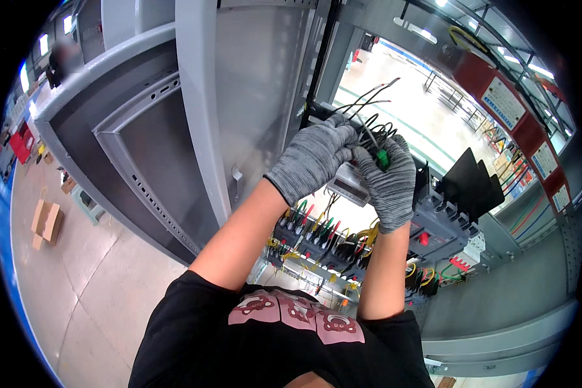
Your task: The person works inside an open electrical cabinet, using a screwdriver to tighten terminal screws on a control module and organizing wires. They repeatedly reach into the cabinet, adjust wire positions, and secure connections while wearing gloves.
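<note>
Both my hands wear grey knitted gloves and meet inside a metal cabinet. My left hand (317,155) is closed, its fingertips pinching at a bunch of thin black wires (372,127). Several loose wire ends stick up and away beyond the fingers. My right hand (393,184) closes around the same wires from the other side. A small green piece (383,160) shows between its thumb and fingers; its kind is hard to tell. Just below the hands sits a grey box-shaped device (350,183) with a dark face, partly hidden by the gloves.
Rows of breakers with coloured wires (313,236) lie below my hands. A large grey breaker (436,226) with black plates (469,181) stands to the right. Red-brown bars (504,107) cross the upper right. Cabinet panels (200,103) rise at left; a cardboard box (46,223) lies on the floor.
</note>
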A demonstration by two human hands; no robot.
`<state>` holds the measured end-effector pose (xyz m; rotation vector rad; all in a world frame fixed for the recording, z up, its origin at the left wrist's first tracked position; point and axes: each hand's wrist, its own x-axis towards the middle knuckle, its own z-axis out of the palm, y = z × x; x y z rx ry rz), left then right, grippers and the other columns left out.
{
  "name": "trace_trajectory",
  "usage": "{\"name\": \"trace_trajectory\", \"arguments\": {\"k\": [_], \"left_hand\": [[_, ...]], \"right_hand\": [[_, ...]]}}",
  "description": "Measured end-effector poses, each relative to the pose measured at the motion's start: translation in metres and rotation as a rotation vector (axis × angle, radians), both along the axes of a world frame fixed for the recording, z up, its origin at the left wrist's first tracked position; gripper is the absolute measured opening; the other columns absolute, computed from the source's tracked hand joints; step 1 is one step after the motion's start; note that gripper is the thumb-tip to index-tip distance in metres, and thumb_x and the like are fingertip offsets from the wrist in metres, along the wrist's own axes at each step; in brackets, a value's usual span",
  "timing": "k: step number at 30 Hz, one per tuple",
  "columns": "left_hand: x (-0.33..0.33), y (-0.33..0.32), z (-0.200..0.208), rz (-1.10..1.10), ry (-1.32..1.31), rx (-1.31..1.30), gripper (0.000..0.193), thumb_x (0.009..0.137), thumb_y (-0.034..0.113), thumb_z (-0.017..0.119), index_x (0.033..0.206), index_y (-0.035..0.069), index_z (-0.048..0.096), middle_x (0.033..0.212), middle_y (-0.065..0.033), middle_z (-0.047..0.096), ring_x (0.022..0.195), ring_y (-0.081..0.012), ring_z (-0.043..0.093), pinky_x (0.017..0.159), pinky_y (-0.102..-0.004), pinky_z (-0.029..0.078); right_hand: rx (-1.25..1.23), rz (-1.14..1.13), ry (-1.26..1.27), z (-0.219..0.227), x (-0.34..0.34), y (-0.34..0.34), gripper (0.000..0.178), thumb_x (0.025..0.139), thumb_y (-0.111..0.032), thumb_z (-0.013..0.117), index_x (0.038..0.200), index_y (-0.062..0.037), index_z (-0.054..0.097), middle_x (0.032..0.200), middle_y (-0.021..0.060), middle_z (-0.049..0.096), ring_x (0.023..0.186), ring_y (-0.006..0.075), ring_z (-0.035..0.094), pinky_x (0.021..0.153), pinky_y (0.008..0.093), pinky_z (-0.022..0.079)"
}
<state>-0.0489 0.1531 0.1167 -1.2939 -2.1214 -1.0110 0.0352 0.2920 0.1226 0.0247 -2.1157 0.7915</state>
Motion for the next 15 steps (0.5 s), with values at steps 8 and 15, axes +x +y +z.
{"name": "trace_trajectory", "arguments": {"k": [8,15], "left_hand": [[0.005,0.007,-0.004,0.084,0.116,0.049,0.025,0.082,0.018,0.059,0.103,0.006,0.059,0.107,-0.0141,0.057,0.096,-0.031,0.057,0.084,-0.0396,0.047],[0.006,0.006,-0.005,0.071,0.141,0.016,0.025,0.082,0.017,0.059,0.105,0.007,0.059,0.104,-0.0133,0.057,0.096,-0.0303,0.057,0.084,-0.0388,0.046]], "right_hand": [[0.026,-0.032,-0.022,-0.004,-0.003,0.003,0.02,0.075,-0.01,0.07,0.091,0.0017,0.064,0.089,0.0126,0.058,0.078,0.0218,0.058,0.072,0.0299,0.047],[-0.031,0.049,0.046,-0.003,0.0,-0.001,0.022,0.071,-0.014,0.072,0.084,0.0019,0.062,0.082,0.0175,0.058,0.075,0.0306,0.058,0.068,0.0356,0.047]]}}
